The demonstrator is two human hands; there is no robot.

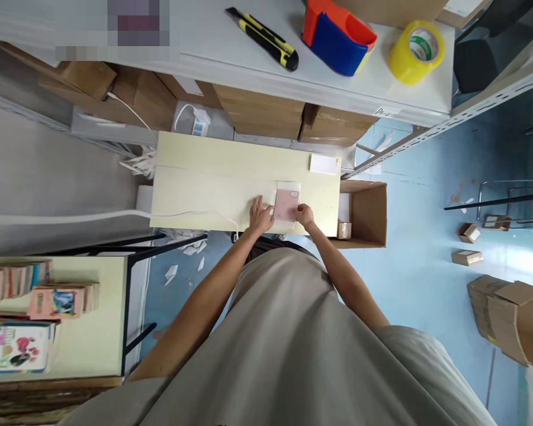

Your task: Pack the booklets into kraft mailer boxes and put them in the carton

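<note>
A pink, thin rectangular booklet (286, 206) with a small pale patch near its upper right corner lies flat on a white sheet or sleeve (288, 185). Both rest on the pale yellow table (195, 183). To the left, my left hand (260, 216) lies on the tabletop with fingers spread, its thumb reaching the booklet's left edge. Bent fingers of my right hand (304, 215) pinch at the right edge of the booklet and sheet. Exactly which layer sits between those fingertips is too small to tell.
A white card or small pad (323, 164) lies at the table's back right. A white cable (190, 213) crosses the left side. An open cardboard box (368, 216) stands at right. The shelf above holds a utility knife (266, 41), a tape dispenser (337, 38) and yellow tape (404, 56).
</note>
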